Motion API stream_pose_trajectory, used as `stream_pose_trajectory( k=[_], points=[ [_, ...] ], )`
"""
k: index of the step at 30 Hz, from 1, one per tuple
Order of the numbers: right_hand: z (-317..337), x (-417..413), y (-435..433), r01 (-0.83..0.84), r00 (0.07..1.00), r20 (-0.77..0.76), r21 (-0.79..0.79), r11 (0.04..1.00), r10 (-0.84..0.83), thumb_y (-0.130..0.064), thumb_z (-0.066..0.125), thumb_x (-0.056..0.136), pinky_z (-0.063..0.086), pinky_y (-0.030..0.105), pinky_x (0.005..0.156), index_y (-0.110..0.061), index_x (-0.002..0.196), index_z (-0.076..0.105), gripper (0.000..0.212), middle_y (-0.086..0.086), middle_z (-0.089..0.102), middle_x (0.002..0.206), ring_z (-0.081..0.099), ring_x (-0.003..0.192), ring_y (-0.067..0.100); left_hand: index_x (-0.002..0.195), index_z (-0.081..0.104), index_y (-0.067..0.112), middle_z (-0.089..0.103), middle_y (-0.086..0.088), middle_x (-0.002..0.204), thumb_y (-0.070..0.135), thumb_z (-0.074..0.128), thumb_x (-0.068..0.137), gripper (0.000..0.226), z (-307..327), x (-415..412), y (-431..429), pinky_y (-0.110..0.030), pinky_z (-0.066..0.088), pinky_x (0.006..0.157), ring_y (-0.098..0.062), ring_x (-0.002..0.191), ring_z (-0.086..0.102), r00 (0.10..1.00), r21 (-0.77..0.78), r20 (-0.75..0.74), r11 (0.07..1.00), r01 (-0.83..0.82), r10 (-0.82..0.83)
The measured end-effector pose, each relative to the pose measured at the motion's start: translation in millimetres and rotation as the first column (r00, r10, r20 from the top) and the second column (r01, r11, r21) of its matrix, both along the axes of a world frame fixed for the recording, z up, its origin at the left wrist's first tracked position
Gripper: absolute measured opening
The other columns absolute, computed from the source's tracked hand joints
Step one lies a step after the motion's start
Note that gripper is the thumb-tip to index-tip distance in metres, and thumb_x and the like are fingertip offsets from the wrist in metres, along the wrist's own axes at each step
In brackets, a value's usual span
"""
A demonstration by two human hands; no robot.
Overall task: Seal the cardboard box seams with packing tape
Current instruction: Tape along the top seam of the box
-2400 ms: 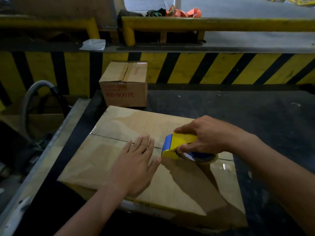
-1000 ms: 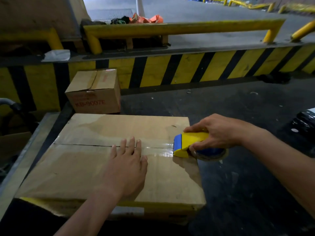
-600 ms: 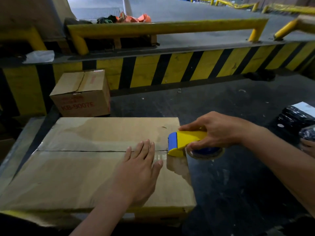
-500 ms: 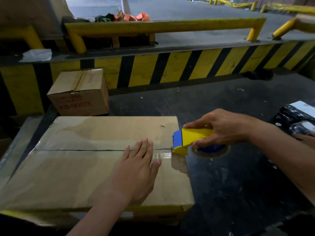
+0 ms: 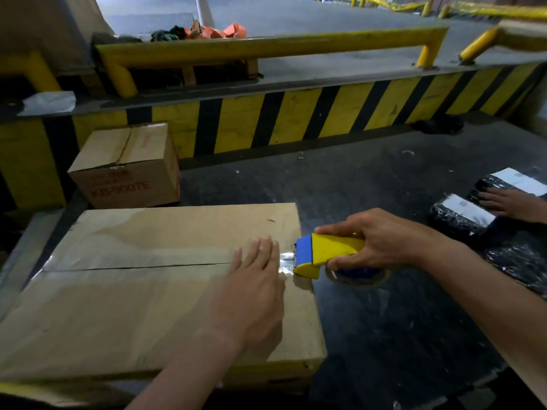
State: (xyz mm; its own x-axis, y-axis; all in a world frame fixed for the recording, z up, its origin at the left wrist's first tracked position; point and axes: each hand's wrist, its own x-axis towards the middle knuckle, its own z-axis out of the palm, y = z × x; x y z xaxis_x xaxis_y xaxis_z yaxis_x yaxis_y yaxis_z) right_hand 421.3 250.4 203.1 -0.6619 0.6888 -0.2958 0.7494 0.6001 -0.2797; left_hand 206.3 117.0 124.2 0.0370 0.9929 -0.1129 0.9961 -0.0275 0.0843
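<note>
A large cardboard box (image 5: 154,279) lies on a dark worktop (image 5: 370,184). The left hand (image 5: 251,294) presses flat on its taped seam, steadying it, while the right hand (image 5: 376,241) grips a yellow tape dispenser (image 5: 322,255) past the box's edge.

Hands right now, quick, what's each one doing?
Left hand: open, flat on the cardboard box, holding nothing.
Right hand: closed around the tape dispenser.
</note>
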Motion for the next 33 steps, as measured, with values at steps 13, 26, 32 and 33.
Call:
stream_pose_trajectory(
  k=[13, 26, 32, 33],
  points=[
    [-3, 40, 12, 0.02, 0.999, 0.026, 0.006, 1.0, -0.02, -0.095, 0.043, 0.056, 0.044, 0.034, 0.085, -0.069, 0.134, 0.035, 0.083, -0.03, 0.039, 0.084, 0.043, 0.086, 0.001, 0.16, -0.012, 0.021, -0.019, 0.004, 0.168, 0.057, -0.005, 0.102, 0.068, -8, 8, -4, -0.042, -0.005, 0.127, -0.012, 0.152, -0.023, 0.998, -0.013, 0.047, 0.999, 0.039, -0.038],
    [-5, 31, 16, -0.005, 0.992, 0.124, 0.02, 1.0, 0.002, -0.085, 0.055, 0.067, 0.047, 0.037, 0.091, -0.061, 0.139, 0.037, 0.078, -0.032, 0.047, 0.104, 0.045, 0.102, 0.005, 0.16, -0.014, 0.024, -0.021, 0.005, 0.167, 0.052, -0.004, 0.105, 0.063, -14, 31, 7, -0.044, -0.011, 0.125, -0.015, 0.152, -0.025, 0.992, 0.032, 0.063, 0.993, 0.11, -0.112],
    [-19, 14, 23, 0.027, 0.968, 0.248, 0.007, 1.0, -0.028, -0.082, 0.062, 0.06, 0.054, 0.038, 0.085, -0.057, 0.131, 0.051, 0.076, -0.01, 0.065, 0.123, 0.059, 0.099, 0.015, 0.16, -0.012, 0.023, -0.019, 0.004, 0.168, 0.049, 0.0, 0.106, 0.061, -11, 28, 6, -0.042, -0.013, 0.124, -0.015, 0.153, -0.023, 0.991, 0.046, 0.08, 0.993, 0.107, -0.111],
    [-29, 14, 19, 0.022, 0.954, 0.298, 0.002, 1.0, -0.021, -0.08, 0.062, 0.059, 0.055, 0.037, 0.083, -0.055, 0.13, 0.052, 0.076, -0.008, 0.067, 0.119, 0.059, 0.095, 0.016, 0.161, -0.012, 0.023, -0.019, 0.004, 0.168, 0.048, 0.0, 0.106, 0.061, -11, 27, 6, -0.043, -0.012, 0.125, -0.015, 0.153, -0.023, 0.991, 0.045, 0.076, 0.993, 0.105, -0.108]
  ],
)
